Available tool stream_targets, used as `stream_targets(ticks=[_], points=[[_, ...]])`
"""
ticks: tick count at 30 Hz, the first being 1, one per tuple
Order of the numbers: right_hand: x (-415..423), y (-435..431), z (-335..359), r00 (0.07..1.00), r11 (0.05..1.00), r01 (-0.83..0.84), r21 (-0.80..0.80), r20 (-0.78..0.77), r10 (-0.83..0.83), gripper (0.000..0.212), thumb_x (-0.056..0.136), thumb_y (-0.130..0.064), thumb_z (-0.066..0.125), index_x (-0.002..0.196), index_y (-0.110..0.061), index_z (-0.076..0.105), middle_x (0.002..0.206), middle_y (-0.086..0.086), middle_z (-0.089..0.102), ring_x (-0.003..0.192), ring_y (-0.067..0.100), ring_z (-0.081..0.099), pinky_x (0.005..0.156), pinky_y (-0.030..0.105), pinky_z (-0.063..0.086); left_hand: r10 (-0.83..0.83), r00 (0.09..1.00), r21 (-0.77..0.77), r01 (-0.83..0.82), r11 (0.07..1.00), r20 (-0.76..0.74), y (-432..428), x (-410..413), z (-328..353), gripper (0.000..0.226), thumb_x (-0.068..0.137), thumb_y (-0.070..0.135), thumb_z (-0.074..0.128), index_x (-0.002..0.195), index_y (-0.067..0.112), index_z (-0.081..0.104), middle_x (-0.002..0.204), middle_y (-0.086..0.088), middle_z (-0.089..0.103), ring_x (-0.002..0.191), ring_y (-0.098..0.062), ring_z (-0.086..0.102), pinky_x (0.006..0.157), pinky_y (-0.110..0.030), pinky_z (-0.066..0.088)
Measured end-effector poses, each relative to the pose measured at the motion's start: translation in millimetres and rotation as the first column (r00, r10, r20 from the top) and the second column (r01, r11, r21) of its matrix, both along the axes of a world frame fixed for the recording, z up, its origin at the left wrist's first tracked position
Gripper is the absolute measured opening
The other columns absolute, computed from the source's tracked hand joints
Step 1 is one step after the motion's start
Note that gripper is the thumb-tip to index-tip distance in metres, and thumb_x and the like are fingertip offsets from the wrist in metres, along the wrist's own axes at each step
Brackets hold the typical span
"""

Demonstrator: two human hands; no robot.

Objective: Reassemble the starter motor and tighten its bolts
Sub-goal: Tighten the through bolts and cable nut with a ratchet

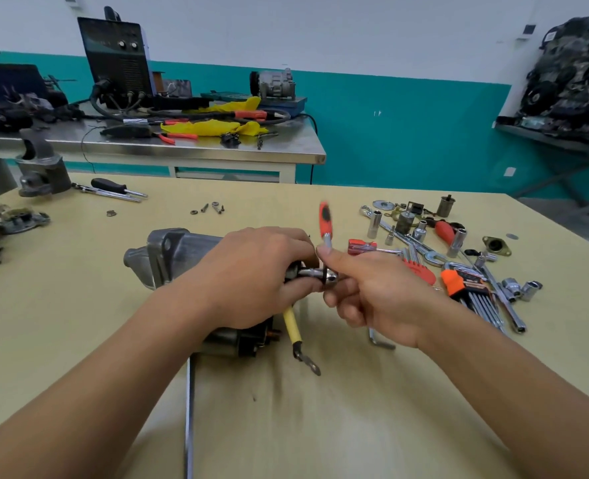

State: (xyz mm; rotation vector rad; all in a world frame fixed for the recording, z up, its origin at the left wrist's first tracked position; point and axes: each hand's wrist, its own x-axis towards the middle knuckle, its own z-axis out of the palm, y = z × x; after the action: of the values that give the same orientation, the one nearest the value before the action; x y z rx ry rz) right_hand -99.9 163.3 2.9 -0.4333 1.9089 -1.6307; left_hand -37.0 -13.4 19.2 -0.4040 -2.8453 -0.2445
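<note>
**Both grips are clamping: right grip on the ratchet, left grip on the starter motor**

The right grip's fingers are curling round the ratchet's head, not its orange handle, which is standing upright and looking blurred. The left grip is wrapping over the rear end of the starter motor, which is lying on its side on the desk, close in front of the person. A socket is reaching from the ratchet in under the left fingers; the bolt itself is hidden.

Holding at the head is giving little leverage, so the socket could be tilting and slipping off, rounding the bolt. With only one grip steadying it, the motor may be rolling under torque. The yellow cable just below risks getting snagged.
</note>
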Motion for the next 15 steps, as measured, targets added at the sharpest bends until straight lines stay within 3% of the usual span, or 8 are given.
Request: stream_targets(ticks=[1, 3, 5, 7, 10, 12, 14, 15], points=[[0.3, -0.4, -0.8, 0.997, 1.0, -0.007, 0.002, 0.076, 0.007, 0.043, 0.083, -0.054, 0.067, 0.073, -0.013, 0.074, 0.059, 0.005, 0.063, 0.041, 0.012, 0.047, 0.04, 0.02, 0.037, 0.011, 1.0, 0.008, -0.01, 1.0, -0.007, -0.8, 0.1, 0.8, 0.039, 0.093, 0.053, 0.051, 0.12, 0.03, 0.067, 0.115, 0.017, 0.06, 0.098, -0.009, 0.057, 0.083, -0.039, 0.05], [-1.4, 2.3, -3.8, 0.999, 0.999, -0.045, -0.005, 0.021, 0.045, 0.044, 0.079, -0.056, 0.069, 0.076, -0.012, 0.074, 0.061, 0.005, 0.065, 0.044, 0.012, 0.05, 0.043, 0.02, 0.04, 0.019, 1.0, 0.005, -0.018, 1.0, -0.022, -2.3, -0.3, 2.4, 0.044, 0.09, 0.057, 0.053, 0.122, 0.03, 0.066, 0.117, 0.017, 0.06, 0.099, -0.009, 0.058, 0.083, -0.039, 0.051], [-2.0, 6.0, -3.9, 0.972, 0.998, -0.057, 0.015, -0.229, 0.059, 0.043, 0.072, -0.056, 0.069, 0.08, -0.014, 0.075, 0.066, 0.004, 0.071, 0.05, 0.012, 0.057, 0.048, 0.021, 0.044, 0.003, 0.999, 0.021, -0.002, 1.0, -0.037, -3.2, -0.1, 3.4, 0.042, 0.089, 0.058, 0.053, 0.118, 0.031, 0.067, 0.115, 0.017, 0.061, 0.099, -0.01, 0.058, 0.081, -0.04, 0.052], [-3.0, 9.7, -3.1, 0.87, 0.997, -0.064, 0.034, -0.488, 0.072, 0.037, 0.071, -0.055, 0.071, 0.08, -0.019, 0.077, 0.069, 0.002, 0.073, 0.054, 0.01, 0.062, 0.052, 0.02, 0.046, -0.039, 0.998, 0.077, 0.043, 0.996, -0.056, -4.1, 0.8, 3.4, 0.034, 0.09, 0.055, 0.055, 0.108, 0.029, 0.07, 0.11, 0.015, 0.063, 0.097, -0.011, 0.06, 0.079, -0.042, 0.052], [-6.5, 13.7, -4.4, 0.752, 0.991, -0.13, 0.01, -0.65, 0.105, 0.023, 0.075, -0.041, 0.078, 0.09, -0.024, 0.08, 0.075, -0.006, 0.075, 0.067, 0.01, 0.068, 0.063, 0.025, 0.055, -0.093, 0.993, 0.123, 0.101, 0.987, -0.071, -6.3, 0.9, 2.2, 0.025, 0.092, 0.046, 0.06, 0.1, 0.025, 0.073, 0.104, 0.012, 0.066, 0.092, -0.014, 0.061, 0.075, -0.045, 0.052], [-7.5, 15.3, -3.0, 0.725, 0.988, -0.147, 0.044, -0.674, 0.138, 0.018, 0.076, -0.035, 0.081, 0.092, -0.027, 0.08, 0.078, -0.011, 0.075, 0.071, 0.01, 0.069, 0.067, 0.022, 0.055, -0.096, 0.993, 0.134, 0.105, 0.985, -0.067, -6.8, 0.9, 2.4, 0.026, 0.094, 0.045, 0.059, 0.101, 0.026, 0.074, 0.105, 0.013, 0.066, 0.092, -0.014, 0.062, 0.076, -0.045, 0.052], [-4.9, 12.6, 0.9, 0.835, 0.991, -0.131, 0.041, -0.534, 0.132, 0.026, 0.07, -0.045, 0.079, 0.086, -0.024, 0.079, 0.072, -0.007, 0.074, 0.059, 0.008, 0.063, 0.057, 0.02, 0.049, -0.094, 0.994, 0.118, 0.101, 0.988, -0.061, -6.9, 0.7, 2.6, 0.025, 0.096, 0.044, 0.059, 0.104, 0.027, 0.075, 0.108, 0.015, 0.066, 0.094, -0.011, 0.061, 0.077, -0.044, 0.052], [-3.3, 9.6, 2.1, 0.919, 0.994, -0.108, 0.023, -0.378, 0.109, 0.036, 0.066, -0.05, 0.077, 0.085, -0.02, 0.077, 0.07, -0.002, 0.073, 0.054, 0.009, 0.059, 0.053, 0.021, 0.046, -0.091, 0.994, 0.107, 0.097, 0.99, -0.057, -7.1, 1.0, 2.6, 0.025, 0.096, 0.045, 0.059, 0.106, 0.028, 0.074, 0.109, 0.016, 0.066, 0.095, -0.009, 0.06, 0.077, -0.043, 0.052]])
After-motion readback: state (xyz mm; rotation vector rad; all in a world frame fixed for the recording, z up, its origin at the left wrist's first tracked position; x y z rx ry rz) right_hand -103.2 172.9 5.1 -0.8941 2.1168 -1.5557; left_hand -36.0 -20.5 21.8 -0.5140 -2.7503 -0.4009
